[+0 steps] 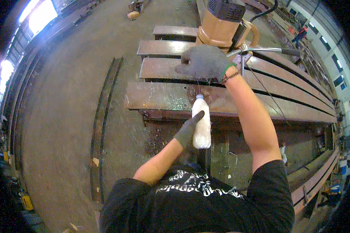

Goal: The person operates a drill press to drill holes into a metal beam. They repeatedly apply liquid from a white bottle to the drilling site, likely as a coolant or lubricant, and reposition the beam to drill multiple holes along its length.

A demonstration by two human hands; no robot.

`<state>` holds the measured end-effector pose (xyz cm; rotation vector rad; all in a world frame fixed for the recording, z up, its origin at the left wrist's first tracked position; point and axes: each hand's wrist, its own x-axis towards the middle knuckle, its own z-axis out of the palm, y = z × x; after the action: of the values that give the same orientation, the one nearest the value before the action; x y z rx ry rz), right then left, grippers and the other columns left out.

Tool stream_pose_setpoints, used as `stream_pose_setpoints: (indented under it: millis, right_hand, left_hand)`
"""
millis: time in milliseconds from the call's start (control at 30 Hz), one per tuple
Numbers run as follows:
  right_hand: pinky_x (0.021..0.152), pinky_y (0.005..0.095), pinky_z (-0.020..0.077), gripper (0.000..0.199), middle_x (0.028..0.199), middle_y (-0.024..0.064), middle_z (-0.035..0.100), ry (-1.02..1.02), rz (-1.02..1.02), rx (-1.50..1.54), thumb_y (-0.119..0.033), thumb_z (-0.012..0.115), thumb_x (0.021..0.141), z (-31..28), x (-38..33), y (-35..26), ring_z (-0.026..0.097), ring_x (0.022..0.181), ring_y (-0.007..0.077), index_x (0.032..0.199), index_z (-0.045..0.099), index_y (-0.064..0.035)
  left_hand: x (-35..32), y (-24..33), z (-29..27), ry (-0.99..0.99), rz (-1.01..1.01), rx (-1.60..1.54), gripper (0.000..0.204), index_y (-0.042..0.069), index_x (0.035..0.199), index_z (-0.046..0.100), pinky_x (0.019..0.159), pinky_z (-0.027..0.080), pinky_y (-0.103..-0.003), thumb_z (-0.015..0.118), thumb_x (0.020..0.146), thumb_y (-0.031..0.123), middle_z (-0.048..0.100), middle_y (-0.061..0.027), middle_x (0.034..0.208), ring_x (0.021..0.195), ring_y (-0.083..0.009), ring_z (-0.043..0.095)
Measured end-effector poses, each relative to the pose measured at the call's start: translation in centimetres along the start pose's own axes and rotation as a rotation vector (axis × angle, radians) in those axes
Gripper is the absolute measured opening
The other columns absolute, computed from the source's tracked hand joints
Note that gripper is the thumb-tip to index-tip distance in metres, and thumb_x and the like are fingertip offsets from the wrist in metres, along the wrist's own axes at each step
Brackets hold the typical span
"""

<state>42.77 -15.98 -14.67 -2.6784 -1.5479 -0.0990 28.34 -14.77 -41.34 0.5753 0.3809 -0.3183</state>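
My left hand (191,127), in a dark grey glove, is closed around a translucent white plastic bottle (202,130). The bottle's capped neck points away from me over the nearest steel beam (155,93), and a thin streak, apparently liquid, shows at its tip. My right hand (206,64), also gloved, is curled in front of the lower part of an orange-tan drilling machine (216,31). Whatever its fingers hold, if anything, is hidden. Beside that wrist is the machine's metal crank handle (266,49). Wet, shiny patches and small shavings lie on the nearest beam.
Several rusty steel beams (159,47) lie side by side across the front and run off right. On the floor at left is a long steel channel (105,116). A dark cable (270,95) droops over the beams. Far right, a person (300,34) stands by more steel.
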Motion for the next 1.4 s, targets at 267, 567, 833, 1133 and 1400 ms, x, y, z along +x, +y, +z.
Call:
stream_pose_setpoints:
  millis: [267, 567, 833, 1133, 1400]
  right_hand:
    - [0.084, 0.0500, 0.0567, 0.053, 0.098, 0.0196, 0.075, -0.028, 0.006, 0.030, -0.055, 0.056, 0.090, -0.9, -0.3, -0.4, 0.073, 0.092, 0.0394, 0.103, 0.078, -0.0090]
    - [0.080, 0.0503, 0.0566, 0.051, 0.094, 0.0186, 0.075, -0.038, 0.002, 0.002, -0.055, 0.056, 0.091, -0.5, -0.1, -0.5, 0.073, 0.088, 0.0381, 0.100, 0.079, -0.0107]
    - [0.078, 0.0496, 0.0576, 0.048, 0.095, 0.0184, 0.076, -0.042, 0.007, 0.019, -0.053, 0.058, 0.090, -0.1, -0.1, -0.2, 0.074, 0.087, 0.0383, 0.098, 0.078, -0.0103]
    - [0.076, 0.0539, 0.0586, 0.053, 0.095, 0.0203, 0.076, -0.007, 0.006, 0.006, -0.054, 0.058, 0.088, 1.2, 0.1, 0.4, 0.075, 0.087, 0.0389, 0.093, 0.079, -0.0062]
    - [0.075, 0.0528, 0.0587, 0.053, 0.095, 0.0188, 0.077, -0.006, 0.013, -0.007, -0.053, 0.059, 0.089, 0.8, 0.0, -0.4, 0.075, 0.087, 0.0384, 0.095, 0.079, -0.0047]
  left_hand:
    - [0.8, -0.3, -0.6, -0.020, -0.035, 0.016, 0.062, 0.000, 0.117, 0.063, 0.073, 0.060, -0.040, 0.073, 0.092, 0.055, 0.070, -0.0122, 0.094, 0.078, -0.0254, 0.071]
    - [0.4, -0.1, -0.4, -0.027, -0.014, 0.007, 0.052, 0.001, 0.112, 0.065, 0.070, 0.060, -0.039, 0.070, 0.096, 0.051, 0.071, -0.0108, 0.091, 0.074, -0.0241, 0.071]
    - [0.8, -0.3, -0.3, 0.058, -0.016, -0.060, 0.049, 0.004, 0.118, 0.063, 0.072, 0.060, -0.040, 0.068, 0.098, 0.048, 0.069, -0.0092, 0.093, 0.077, -0.0245, 0.070]
    - [1.1, 0.1, -2.1, -0.005, -0.108, 0.035, 0.066, 0.004, 0.131, 0.058, 0.087, 0.057, -0.041, 0.068, 0.094, 0.058, 0.069, -0.0110, 0.107, 0.095, -0.0263, 0.067]
    - [-0.3, 0.4, 0.0, 0.068, 0.005, 0.071, 0.067, 0.004, 0.135, 0.055, 0.090, 0.056, -0.040, 0.068, 0.095, 0.057, 0.066, -0.0098, 0.115, 0.102, -0.0245, 0.065]
